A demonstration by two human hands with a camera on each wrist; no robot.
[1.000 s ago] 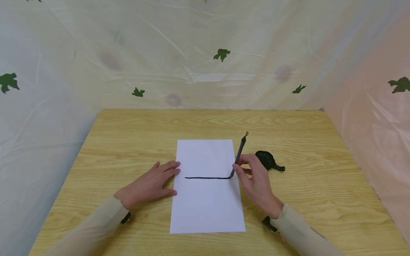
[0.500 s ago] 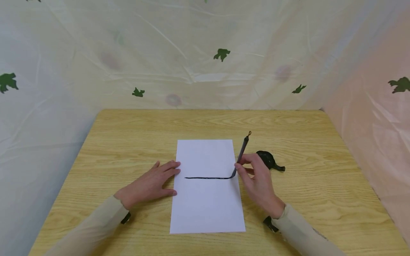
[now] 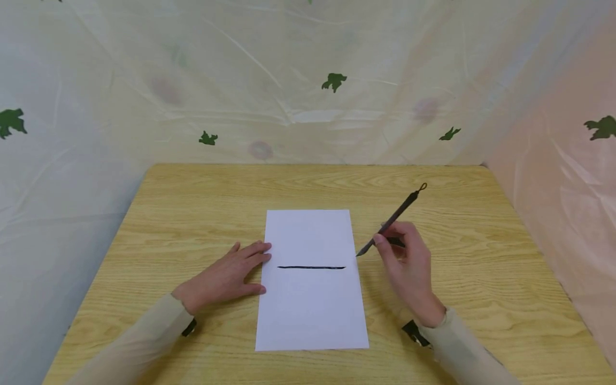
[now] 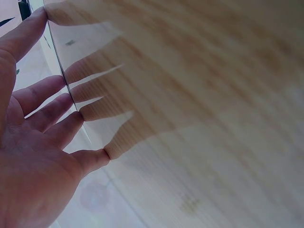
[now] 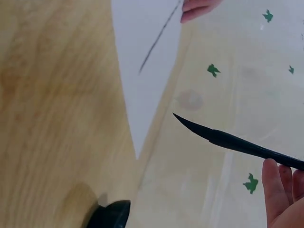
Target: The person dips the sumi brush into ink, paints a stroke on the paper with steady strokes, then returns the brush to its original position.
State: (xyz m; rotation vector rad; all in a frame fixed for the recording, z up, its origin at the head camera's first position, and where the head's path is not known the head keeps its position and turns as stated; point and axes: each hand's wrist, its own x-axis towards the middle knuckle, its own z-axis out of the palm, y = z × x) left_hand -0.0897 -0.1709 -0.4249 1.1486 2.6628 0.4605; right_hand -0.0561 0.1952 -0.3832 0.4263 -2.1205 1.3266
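Observation:
A sheet of white paper (image 3: 310,315) lies on the wooden table, with one black horizontal ink stroke (image 3: 312,267) across its middle. My left hand (image 3: 226,278) rests at the sheet's left edge, fingers spread and fingertips touching it. In my right hand (image 3: 409,267), thumb and fingers pinch a dark ink brush (image 3: 397,214) that tilts up to the right and ends in a small loop. Its pointed black tip (image 5: 190,124) is lifted off the table, near the paper's right edge in the head view. A black dish (image 5: 110,216) is mostly hidden behind my right hand in the head view.
The wooden table (image 3: 192,198) spreads around the sheet on all sides. Pale plastic sheeting (image 3: 269,64) with green leaf shapes hangs behind the table and along both sides. Each wrist wears a dark strap (image 3: 416,332) below the sleeve.
My right hand has lifted the brush off the end of the stroke and moved right, tilting the brush further over and covering the dish. The left hand stays in place.

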